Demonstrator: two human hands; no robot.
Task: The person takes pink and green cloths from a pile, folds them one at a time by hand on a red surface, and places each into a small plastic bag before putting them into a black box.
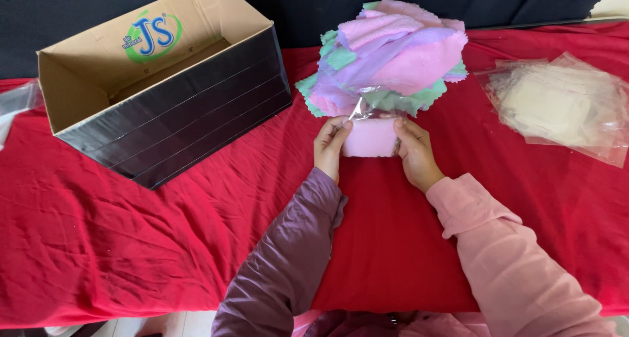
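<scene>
Hands held one folded pink cloth point(370, 138) at frame centre, half inside a clear plastic sleeve point(367, 107): left hand point(329, 147) and right hand point(414, 150) each pinched an end. Behind it the pile of pink, purple and green cloths point(386, 55) stood tall. Empty sleeves point(563, 104) lay at right on the red counter point(98, 232); the cardboard box point(164, 75) at upper left looked empty.

A folded pink cloth point(370, 138) sits inside a clear plastic sleeve point(371, 111), lying flat on the red table point(131, 206) just in front of the pile of pink, purple and green cloths point(386, 55), its sleeve mouth touching that pile.
</scene>
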